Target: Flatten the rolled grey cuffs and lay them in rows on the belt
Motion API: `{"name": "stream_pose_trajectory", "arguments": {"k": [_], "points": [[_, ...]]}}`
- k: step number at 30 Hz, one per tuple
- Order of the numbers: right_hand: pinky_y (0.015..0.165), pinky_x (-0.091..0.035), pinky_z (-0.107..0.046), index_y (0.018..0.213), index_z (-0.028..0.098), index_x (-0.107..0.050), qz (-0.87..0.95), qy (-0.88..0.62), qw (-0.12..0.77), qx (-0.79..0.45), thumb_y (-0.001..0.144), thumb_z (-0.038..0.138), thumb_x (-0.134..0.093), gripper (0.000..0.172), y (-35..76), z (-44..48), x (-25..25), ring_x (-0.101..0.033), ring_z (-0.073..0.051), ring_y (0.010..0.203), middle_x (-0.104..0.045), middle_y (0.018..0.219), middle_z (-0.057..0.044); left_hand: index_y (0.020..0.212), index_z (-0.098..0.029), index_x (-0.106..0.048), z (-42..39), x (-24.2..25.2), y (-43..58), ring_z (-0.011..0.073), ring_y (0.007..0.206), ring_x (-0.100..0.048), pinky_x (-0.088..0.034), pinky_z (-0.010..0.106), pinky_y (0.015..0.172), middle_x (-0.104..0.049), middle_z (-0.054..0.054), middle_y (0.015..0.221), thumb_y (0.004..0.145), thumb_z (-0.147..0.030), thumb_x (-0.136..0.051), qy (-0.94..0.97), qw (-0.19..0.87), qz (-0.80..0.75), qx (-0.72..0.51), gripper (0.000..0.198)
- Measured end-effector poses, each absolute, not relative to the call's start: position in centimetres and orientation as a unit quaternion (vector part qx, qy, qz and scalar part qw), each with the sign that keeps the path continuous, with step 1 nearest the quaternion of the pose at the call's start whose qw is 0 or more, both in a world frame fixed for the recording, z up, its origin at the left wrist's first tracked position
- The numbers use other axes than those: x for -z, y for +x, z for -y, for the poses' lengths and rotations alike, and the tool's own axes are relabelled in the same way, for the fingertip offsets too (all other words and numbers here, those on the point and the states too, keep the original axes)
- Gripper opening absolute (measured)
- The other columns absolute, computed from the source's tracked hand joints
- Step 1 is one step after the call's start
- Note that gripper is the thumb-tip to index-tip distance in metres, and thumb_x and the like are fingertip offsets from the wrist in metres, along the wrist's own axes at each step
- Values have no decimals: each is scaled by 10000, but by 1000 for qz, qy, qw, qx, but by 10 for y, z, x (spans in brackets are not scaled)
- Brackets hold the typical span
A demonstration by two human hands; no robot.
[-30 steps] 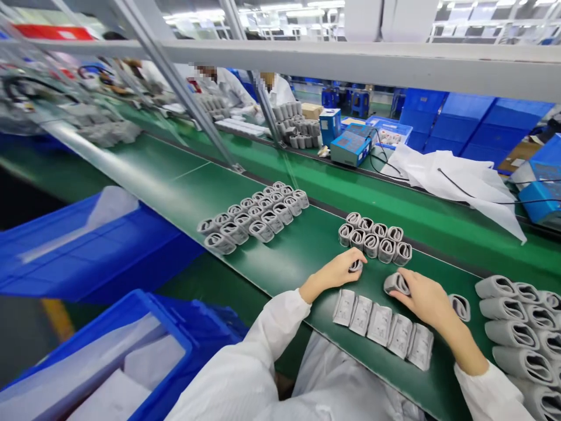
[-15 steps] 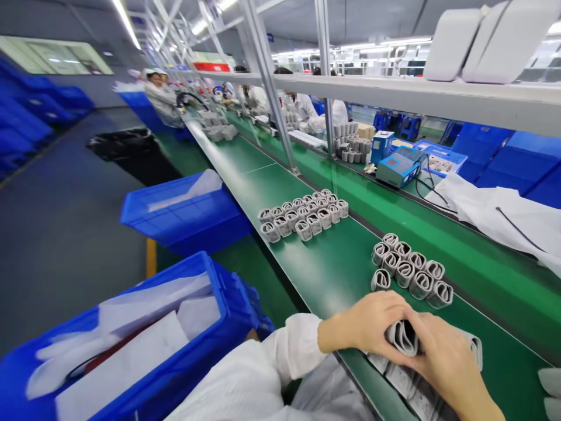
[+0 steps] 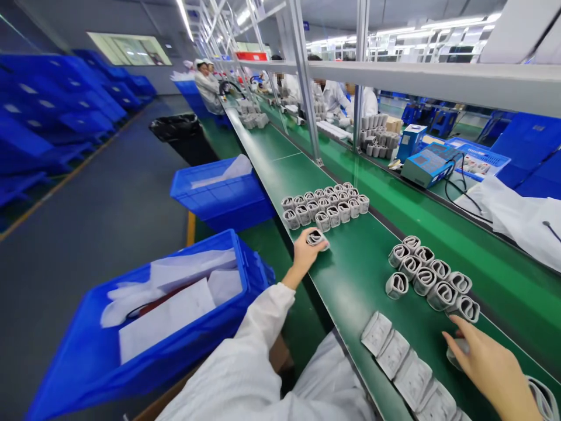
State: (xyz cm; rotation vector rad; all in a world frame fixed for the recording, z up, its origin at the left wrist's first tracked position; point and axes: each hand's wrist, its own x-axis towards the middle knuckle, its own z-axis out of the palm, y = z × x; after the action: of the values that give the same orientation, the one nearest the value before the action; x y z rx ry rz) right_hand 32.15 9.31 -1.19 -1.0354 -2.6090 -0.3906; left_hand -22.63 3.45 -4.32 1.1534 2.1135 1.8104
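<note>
My left hand (image 3: 307,251) is closed around a rolled grey cuff (image 3: 316,238), its coiled end facing up, at the belt's near edge just short of a block of several rolled cuffs (image 3: 333,215). At the lower right my right hand (image 3: 493,359) has thumb and forefinger apart. A grey roll (image 3: 457,354) shows partly behind the thumb; whether they touch I cannot tell. Beyond that hand stands a smaller group of upright rolled cuffs (image 3: 425,280), one of them (image 3: 397,285) slightly apart. Nearer me, several grey cuffs with printed faces (image 3: 412,377) lie in a row.
The green belt (image 3: 346,280) runs away from me. Blue bins (image 3: 144,374) holding white sheets stand at its left. A metal upright (image 3: 303,88) and white shelf (image 3: 429,73) rise on the right, near a blue device (image 3: 432,166). Co-workers (image 3: 208,85) sit farther along.
My hands, together around a rolled cuff before, are now apart. The left has carried a cuff forward and left to the far block; the right has moved right. The view has turned left.
</note>
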Motion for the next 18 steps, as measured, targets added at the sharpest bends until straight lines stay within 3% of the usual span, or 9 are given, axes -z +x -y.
{"name": "stream_pose_trajectory", "arguments": {"k": [4,8,13,18], "points": [[576,-600,-361,1308,214,-774,898,-423,54,108,1162,468,-434,449,318,-100,25,-873,-257,851,-887,1042,-46,1301,-175,-731,-41,72,-279,337,1154,-795,-592,528,1172,-833,122,1240,727,-400,-954,349,41,-753,-556,656],[610,-623,-384,1356,212,-763,889,-448,25,88,1169,503,-398,503,317,-97,20,-874,-262,902,-887,1128,-58,1423,-197,-722,-53,79,-302,337,1310,-776,-556,505,1258,-812,118,1406,784,-378,-955,387,38,-765,-513,703],[635,-645,-390,1365,226,-771,890,-449,34,73,1156,527,-397,524,323,-96,25,-880,-275,954,-887,1157,-64,1462,-172,-698,-68,73,-313,367,1436,-725,-517,536,1319,-770,162,1506,827,-339,-940,445,21,-773,-453,700],[612,-643,-381,1284,250,-805,896,-433,86,55,1120,567,-449,504,331,-98,35,-877,-283,880,-890,1158,-58,1587,-209,-627,-62,57,-313,361,1511,-672,-529,525,1315,-700,152,1611,894,-286,-880,508,3,-781,-363,742]]}}
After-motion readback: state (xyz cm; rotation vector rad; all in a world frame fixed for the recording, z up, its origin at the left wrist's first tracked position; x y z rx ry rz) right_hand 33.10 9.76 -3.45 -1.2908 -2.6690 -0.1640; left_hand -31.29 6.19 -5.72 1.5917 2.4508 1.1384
